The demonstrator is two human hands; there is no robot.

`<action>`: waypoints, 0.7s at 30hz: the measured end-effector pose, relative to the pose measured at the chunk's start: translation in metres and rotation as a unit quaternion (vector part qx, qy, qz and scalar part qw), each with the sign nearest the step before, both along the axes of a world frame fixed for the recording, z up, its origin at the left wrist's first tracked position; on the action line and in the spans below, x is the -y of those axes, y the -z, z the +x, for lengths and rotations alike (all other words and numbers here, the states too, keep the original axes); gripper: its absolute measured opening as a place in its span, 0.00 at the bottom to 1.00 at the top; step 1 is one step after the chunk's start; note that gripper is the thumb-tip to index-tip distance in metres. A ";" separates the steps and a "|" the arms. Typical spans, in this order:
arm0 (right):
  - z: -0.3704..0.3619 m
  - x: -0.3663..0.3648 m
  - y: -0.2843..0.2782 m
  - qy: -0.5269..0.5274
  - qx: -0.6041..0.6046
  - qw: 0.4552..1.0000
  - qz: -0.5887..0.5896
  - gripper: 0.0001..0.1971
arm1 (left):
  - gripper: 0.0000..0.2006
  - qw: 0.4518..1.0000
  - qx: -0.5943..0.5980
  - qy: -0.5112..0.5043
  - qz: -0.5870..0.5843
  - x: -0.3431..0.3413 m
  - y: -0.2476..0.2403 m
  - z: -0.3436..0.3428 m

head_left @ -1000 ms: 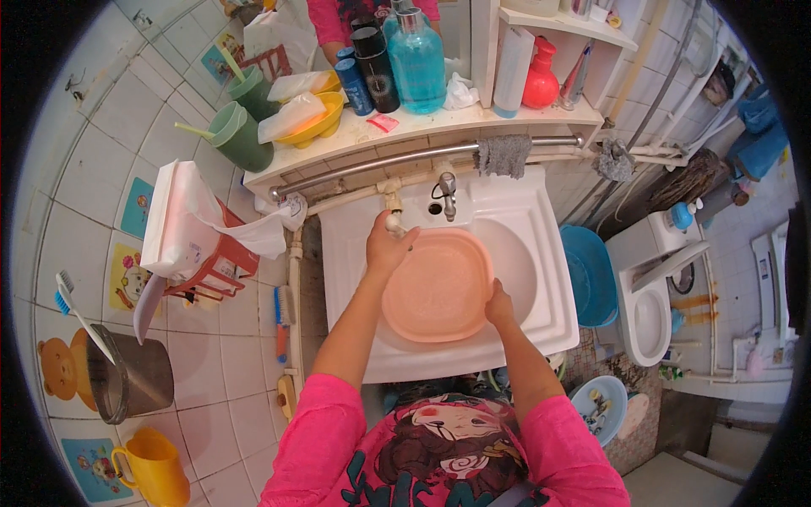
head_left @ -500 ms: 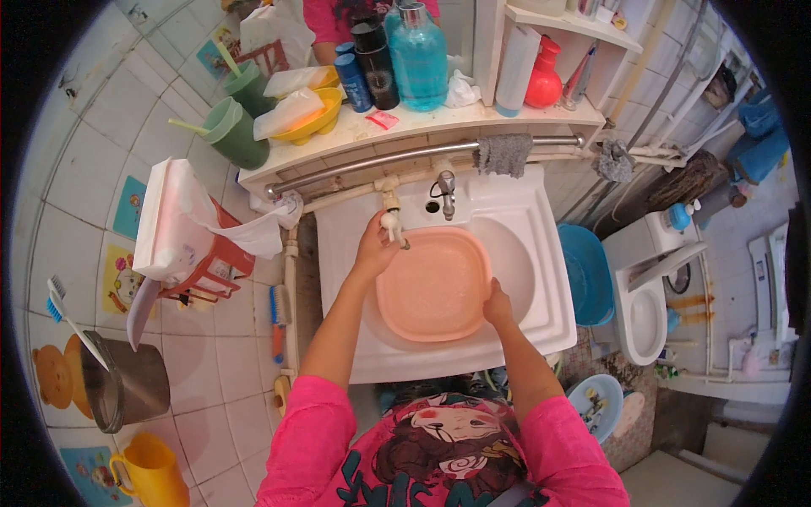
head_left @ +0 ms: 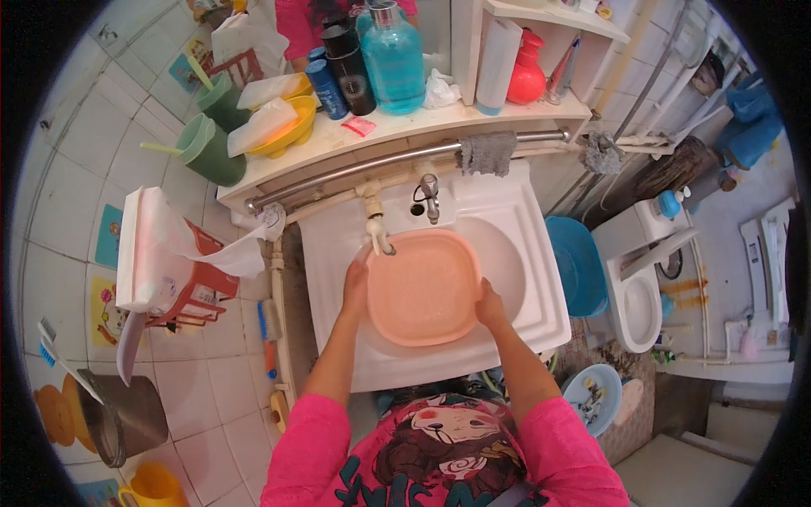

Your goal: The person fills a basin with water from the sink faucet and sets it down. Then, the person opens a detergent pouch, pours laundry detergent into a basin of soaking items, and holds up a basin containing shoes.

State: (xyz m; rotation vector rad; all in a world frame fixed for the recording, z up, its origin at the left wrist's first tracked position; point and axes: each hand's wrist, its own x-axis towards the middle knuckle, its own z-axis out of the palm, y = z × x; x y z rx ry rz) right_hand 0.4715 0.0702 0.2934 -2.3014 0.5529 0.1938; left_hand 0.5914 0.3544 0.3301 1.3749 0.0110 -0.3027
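Item 1: basin [head_left: 422, 291], peach-pink, rounded sq., qty 1. Loc.: in white sink [head_left: 545, 283], L of ctr., upper L corner by spout of white tap [head_left: 377, 232]. Contents: can't tell. Pos. in sink approx. same as 0.5 s ago.

Item 2: R hand [head_left: 489, 305]. Partly closed on R rim of basin, thumb at edge, other fingers mostly hidden. Unchanged vs. both earlier frames.

Item 3: L hand [head_left: 356, 286]. Changed: was up at white tap 0.5 s ago; now off it & lower, at L side of basin, loosely curved. Fingertips partly hidden; can't tell if it grips the rim. White tap now uncovered.

View: swung slightly, fittings now further L; yellow mug [head_left: 155, 485] now lower, cut by bottom edge.

Surrounds: chrome tap [head_left: 431, 203] behind basin; metal rail [head_left: 363, 169] w/ grey cloth [head_left: 487, 154]; shelf [head_left: 405, 126] w/ turquoise bottle [head_left: 393, 72] & red bottle [head_left: 526, 74]; tissue pack [head_left: 150, 249], L wall; blue tub [head_left: 576, 266], R of sink; lt. blue bowl [head_left: 612, 412] w/ small items, lower R.
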 end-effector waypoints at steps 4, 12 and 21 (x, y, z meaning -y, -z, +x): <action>-0.003 0.005 0.002 0.013 0.011 1.000 0.004 0.24 | 0.19 0.924 -0.038 -0.073 0.373 0.002 0.041 -0.033; -0.005 -0.006 -0.003 0.097 0.016 0.995 0.032 0.15 | 0.17 0.920 -0.007 -0.047 0.388 -0.002 0.052 -0.048; -0.016 -0.003 0.003 0.158 0.065 0.985 0.039 0.13 | 0.13 0.945 0.032 -0.027 0.323 -0.003 0.049 -0.055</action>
